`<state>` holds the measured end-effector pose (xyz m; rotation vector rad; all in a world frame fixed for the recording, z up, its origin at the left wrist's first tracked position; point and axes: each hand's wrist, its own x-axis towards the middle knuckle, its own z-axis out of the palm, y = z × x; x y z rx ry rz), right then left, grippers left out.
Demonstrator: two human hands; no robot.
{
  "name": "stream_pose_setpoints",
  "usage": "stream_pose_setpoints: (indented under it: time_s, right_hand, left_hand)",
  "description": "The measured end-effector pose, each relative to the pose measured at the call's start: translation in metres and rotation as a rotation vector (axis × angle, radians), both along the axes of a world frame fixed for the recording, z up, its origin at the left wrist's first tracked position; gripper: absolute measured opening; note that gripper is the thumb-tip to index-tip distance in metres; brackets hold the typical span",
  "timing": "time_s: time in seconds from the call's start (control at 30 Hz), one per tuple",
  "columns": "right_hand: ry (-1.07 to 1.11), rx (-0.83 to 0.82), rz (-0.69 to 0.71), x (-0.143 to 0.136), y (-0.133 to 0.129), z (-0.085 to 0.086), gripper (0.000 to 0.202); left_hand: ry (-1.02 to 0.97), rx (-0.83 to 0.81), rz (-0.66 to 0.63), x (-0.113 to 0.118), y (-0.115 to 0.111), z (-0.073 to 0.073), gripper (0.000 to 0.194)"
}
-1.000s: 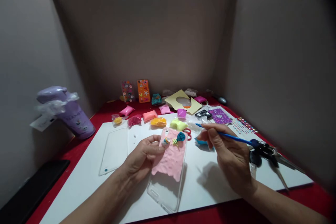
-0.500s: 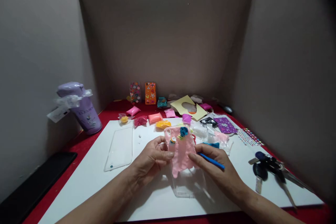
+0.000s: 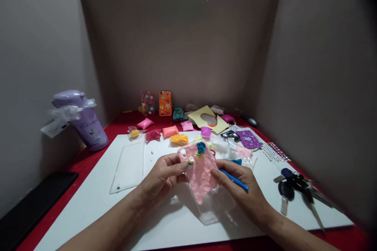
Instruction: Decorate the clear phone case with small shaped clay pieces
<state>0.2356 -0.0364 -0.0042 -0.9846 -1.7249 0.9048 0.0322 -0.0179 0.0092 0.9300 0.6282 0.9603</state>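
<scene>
Moved since 1 s ago: R hand (image 3: pixel 251 198), from off to the right of the pink-coated phone case (image 3: pixel 202 174) onto its right edge; blue tool (image 3: pixel 235 179) swung round w/ it, visible end now toward the white board's (image 3: pixel 94 196) near right corner; case's lower end turned rightward.

To do this well, prob.: brace w/ L hand (image 3: pixel 161 178), now clamped on case's left edge, thumb kept off the white ornament (image 3: pixel 191 160). W/ R hand, pinched on right edge, thumb on pink coat, press lightly to avoid dents; keep tool, tucked in same hand, clear of coat.

Count, L to R: 1 purple tumbler (image 3: pixel 85 121), off board's left edge. 1 clear phone case (image 3: pixel 129 166), flat near left edge. Along far edge, left of held case, 4 packets: yellow (image 3: pixel 134 133), crimson (image 3: pixel 153 135), coral (image 3: pixel 170 131), orange (image 3: pixel 179 139). Beyond far edge, 2 decorated phone cases (image 3: pixel 165 103), upright. Above board, approx. midway betw. left & right edges, 1 pink-coated case, w/ 1 teal rose (image 3: pixel 201 148) near top. 1 blue tool.
</scene>
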Motion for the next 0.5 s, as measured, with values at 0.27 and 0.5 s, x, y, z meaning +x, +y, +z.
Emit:
stream_pose_setpoints:
  time_s: [0.27, 0.5]
  right_hand:
    - [0.031, -0.022, -0.006, 0.001, 0.003, -0.001, 0.023]
    - [0.043, -0.058, 0.003, 0.004, 0.007, -0.011, 0.023]
  left_hand:
    - [0.031, 0.042, -0.018, -0.001, -0.001, 0.002, 0.025]
    - [0.044, 0.103, -0.033, 0.001, -0.005, 0.006, 0.026]
